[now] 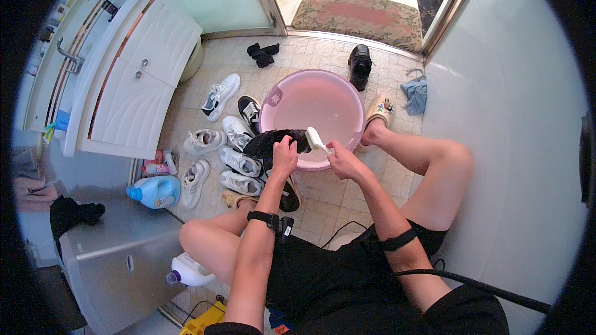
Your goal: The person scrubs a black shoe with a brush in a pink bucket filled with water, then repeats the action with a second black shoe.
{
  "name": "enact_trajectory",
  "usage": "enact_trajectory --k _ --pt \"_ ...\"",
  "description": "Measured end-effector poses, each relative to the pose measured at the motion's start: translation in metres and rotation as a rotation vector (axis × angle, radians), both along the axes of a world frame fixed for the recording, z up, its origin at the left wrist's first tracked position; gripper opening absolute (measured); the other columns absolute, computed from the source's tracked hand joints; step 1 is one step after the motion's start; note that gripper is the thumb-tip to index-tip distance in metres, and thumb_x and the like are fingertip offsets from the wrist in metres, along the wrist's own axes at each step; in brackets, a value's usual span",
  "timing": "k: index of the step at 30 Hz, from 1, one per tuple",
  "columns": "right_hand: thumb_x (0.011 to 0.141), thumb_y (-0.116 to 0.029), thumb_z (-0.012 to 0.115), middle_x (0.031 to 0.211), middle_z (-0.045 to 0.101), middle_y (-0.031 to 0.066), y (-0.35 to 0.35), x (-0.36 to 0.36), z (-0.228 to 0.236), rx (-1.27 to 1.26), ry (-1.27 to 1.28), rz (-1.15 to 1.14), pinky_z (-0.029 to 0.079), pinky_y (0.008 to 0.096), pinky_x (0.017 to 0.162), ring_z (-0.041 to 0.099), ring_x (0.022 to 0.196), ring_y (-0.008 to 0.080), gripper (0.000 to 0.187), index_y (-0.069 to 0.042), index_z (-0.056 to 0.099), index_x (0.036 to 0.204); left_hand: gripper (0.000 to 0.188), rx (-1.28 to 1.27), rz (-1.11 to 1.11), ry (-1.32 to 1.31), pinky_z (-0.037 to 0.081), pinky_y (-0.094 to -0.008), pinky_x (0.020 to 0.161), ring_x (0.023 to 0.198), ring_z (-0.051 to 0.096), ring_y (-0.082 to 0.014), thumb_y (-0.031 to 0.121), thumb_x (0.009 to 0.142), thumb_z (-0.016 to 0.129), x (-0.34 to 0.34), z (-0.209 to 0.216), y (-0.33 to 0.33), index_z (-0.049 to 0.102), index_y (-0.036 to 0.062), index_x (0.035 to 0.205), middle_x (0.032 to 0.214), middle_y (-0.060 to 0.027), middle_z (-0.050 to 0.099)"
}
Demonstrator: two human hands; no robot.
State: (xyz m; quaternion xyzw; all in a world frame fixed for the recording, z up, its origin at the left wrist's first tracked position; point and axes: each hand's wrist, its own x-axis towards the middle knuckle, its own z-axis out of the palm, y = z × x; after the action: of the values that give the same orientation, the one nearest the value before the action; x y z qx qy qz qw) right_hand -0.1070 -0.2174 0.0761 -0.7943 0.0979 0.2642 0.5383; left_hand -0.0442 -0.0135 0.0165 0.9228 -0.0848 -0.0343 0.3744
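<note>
Scrubbing looks to be the step in hand: the left hand (285,157) has its fingers clamped on a black shoe (266,144) over the pink basin's (312,73) near-left rim, the right hand's (345,161) around a white brush (314,139). The next stroke calls for a steady shoe.

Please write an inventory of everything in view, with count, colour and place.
Basin: one, pink, centre
Held shoe: one, black, over basin's near left rim
Brush: one, white, at held shoe's right end
Sneakers: six, mostly white, left of basin
Dark shoes: three, mostly black, around basin
Box: one, grey, lower left
Fabric: count unclear, black, beyond basin, on box
Cloth: one, blue, right of basin
Mat: one, pink and brown, far side
Cabinet: one, white, left
Bottles: two, blue and white, left
Containers: count unclear, pink, near cabinet
Clogs: two, beige, worn
Straps: two, black, worn
Left hand: one, bare, on held shoe
Right hand: one, bare, holding brush
</note>
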Motion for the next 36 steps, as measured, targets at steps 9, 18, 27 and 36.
enact_trajectory --k 9,18,27,36 --pt "0.088 -0.010 0.047 0.100 0.058 0.0297 0.044 0.013 -0.048 -0.071 -0.343 -0.166 0.045 0.0447 0.085 0.059 0.096 0.0405 0.035 0.002 0.043 0.120 0.021 -0.041 -0.008 -0.140 0.042 -0.0474 0.065 0.072 0.056 -0.0420 0.018 0.088 0.053 0.000 -0.011 0.004 0.054 -0.0024 0.087 0.073 -0.0242 0.057" --pt "0.091 -0.013 0.043 0.103 0.058 0.0298 0.058 -0.015 -0.039 -0.019 -0.390 -0.207 0.045 0.0467 0.084 0.059 0.093 0.0441 0.034 0.000 0.039 0.122 0.021 0.010 0.044 -0.015 0.042 -0.0490 0.078 0.084 0.053 -0.0420 0.019 0.088 0.052 0.001 -0.001 0.004 0.058 0.0009 0.098 0.086 -0.0234 0.061" --pt "0.088 -0.009 0.043 0.098 0.058 0.0336 0.057 -0.018 -0.021 0.022 -0.432 -0.219 0.044 0.0536 0.081 0.056 0.095 0.0494 0.032 -0.001 0.038 0.119 0.021 -0.100 0.055 0.003 0.041 -0.0487 0.076 0.084 0.052 -0.0427 0.019 0.089 0.052 0.009 -0.007 0.004 0.057 0.0001 0.097 0.086 -0.0238 0.060" --pt "0.085 -0.009 0.046 0.099 0.059 0.0327 0.028 0.024 -0.034 -0.108 -0.239 -0.043 0.046 0.0494 0.084 0.059 0.093 0.0468 0.036 0.001 0.043 0.119 0.018 0.059 -0.103 0.002 0.041 -0.0467 0.077 0.086 0.050 -0.0392 0.017 0.088 0.052 -0.022 -0.018 -0.010 0.056 0.0038 0.099 0.086 -0.0231 0.058"
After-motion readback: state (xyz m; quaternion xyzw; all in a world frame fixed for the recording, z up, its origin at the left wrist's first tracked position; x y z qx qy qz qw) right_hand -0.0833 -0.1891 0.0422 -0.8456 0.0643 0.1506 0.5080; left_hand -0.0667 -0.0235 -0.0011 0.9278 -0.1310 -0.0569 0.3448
